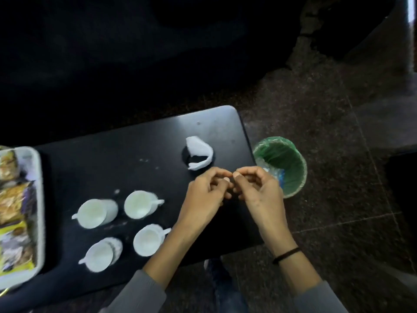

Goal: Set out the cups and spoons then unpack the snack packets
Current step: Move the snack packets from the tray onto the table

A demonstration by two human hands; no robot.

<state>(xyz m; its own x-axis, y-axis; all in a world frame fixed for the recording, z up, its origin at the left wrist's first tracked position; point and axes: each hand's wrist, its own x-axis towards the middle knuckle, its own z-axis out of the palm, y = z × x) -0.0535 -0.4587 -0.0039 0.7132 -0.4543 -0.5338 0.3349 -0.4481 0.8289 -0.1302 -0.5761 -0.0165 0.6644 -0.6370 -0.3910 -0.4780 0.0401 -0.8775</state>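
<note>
1. White plastic cups with side handles, four: far-left, far-right, near-left, near-right, standing on the matte black counter.
2. Left hand and right hand: fingers pinched tip to tip over the right edge; any held item too small to tell.
3. Step, judged: cups out; spoons unseen.
4. Snack packets unopened in the white tray, far left; next, reach there.
5. White paper wrapper; green-lined bin on a speckled stone floor, dim room.
</note>
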